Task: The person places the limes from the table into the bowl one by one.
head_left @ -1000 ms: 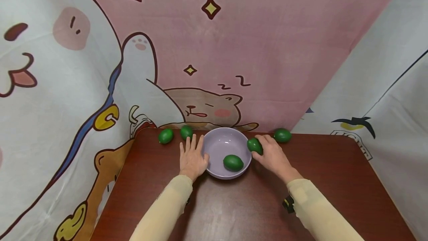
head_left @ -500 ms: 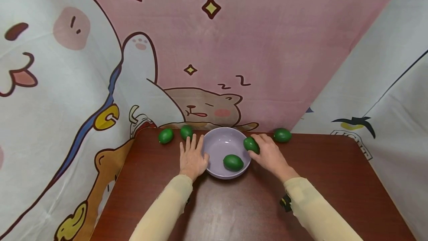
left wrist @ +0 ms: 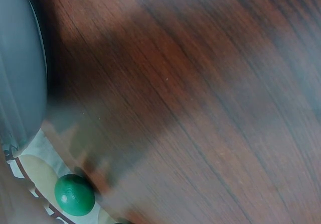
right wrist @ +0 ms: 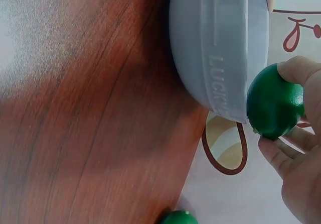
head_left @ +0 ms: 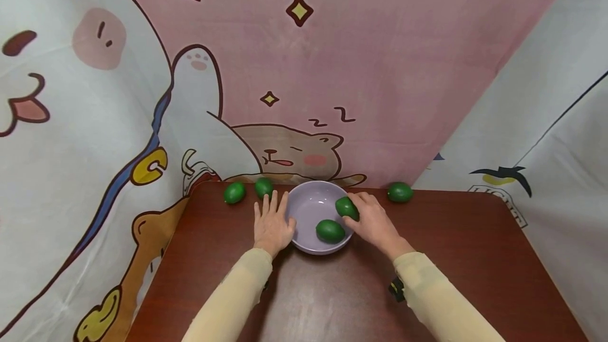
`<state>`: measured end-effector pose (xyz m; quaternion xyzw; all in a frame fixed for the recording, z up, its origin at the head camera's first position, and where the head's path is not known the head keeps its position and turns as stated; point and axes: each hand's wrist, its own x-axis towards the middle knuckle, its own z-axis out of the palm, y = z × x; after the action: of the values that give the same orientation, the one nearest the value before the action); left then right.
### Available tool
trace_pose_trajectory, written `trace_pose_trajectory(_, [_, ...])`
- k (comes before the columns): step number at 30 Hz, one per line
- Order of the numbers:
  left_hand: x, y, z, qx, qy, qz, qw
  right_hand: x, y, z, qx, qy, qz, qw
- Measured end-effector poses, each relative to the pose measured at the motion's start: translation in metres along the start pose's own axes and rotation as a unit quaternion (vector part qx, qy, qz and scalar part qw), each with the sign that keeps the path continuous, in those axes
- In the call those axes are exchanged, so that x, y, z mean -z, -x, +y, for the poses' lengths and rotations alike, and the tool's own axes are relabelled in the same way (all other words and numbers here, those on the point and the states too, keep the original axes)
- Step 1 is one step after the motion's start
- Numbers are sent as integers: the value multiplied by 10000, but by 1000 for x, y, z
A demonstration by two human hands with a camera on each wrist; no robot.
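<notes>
A lavender bowl [head_left: 309, 210] stands near the back edge of the table, with one green lime [head_left: 330, 231] lying inside it. My right hand [head_left: 375, 223] grips a second lime [head_left: 346, 208] over the bowl's right rim. In the right wrist view the thumb and fingers pinch this lime [right wrist: 275, 102] right by the rim of the bowl [right wrist: 215, 43]. My left hand [head_left: 273, 226] lies with straight, spread fingers against the bowl's left side. Two limes, a left one [head_left: 235, 192] and a nearer one [head_left: 263, 187], lie beyond the left fingertips.
Another lime [head_left: 400, 192] lies at the back of the brown wooden table [head_left: 323, 294], right of the bowl. A printed cartoon cloth [head_left: 380, 67] hangs close behind the table. A small dark device [head_left: 396, 289] sits under the right sleeve.
My right hand has moved left with its lime, from beside the bowl to over its right rim. The left hand has stayed in place at the bowl.
</notes>
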<state>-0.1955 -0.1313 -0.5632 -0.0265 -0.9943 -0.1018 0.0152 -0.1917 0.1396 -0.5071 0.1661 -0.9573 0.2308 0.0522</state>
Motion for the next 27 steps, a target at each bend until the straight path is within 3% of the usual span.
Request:
trace_pose_trajectory(10, [5, -1, 0, 12, -6, 13, 10000, -6, -4, -5, 62, 42, 13, 10000])
trace_pose_trajectory(27, [-1, 1, 0, 5, -21, 16, 10000, -18, -4, -8, 103, 186, -94, 9997])
